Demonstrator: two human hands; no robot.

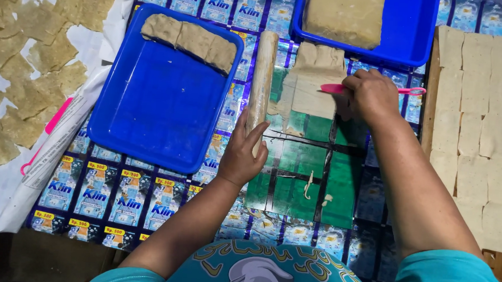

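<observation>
A: Where's the dough sheet (311,84)?
B: On the green mat (301,182), centre, just below the upper blue tray (414,29). The right hand (371,96) is closed around a pink knife (331,88) laid on the sheet.
A: And the left hand (241,158)?
B: At nine o'clock from the sheet, fingers curled on the rolling pin (261,80). Another blue tray (160,103) lies farther toward nine.

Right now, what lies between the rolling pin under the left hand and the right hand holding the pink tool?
In the head view, a thin sheet of dough spreads from the rolling pin toward the right hand, lying on the green mat.
</observation>
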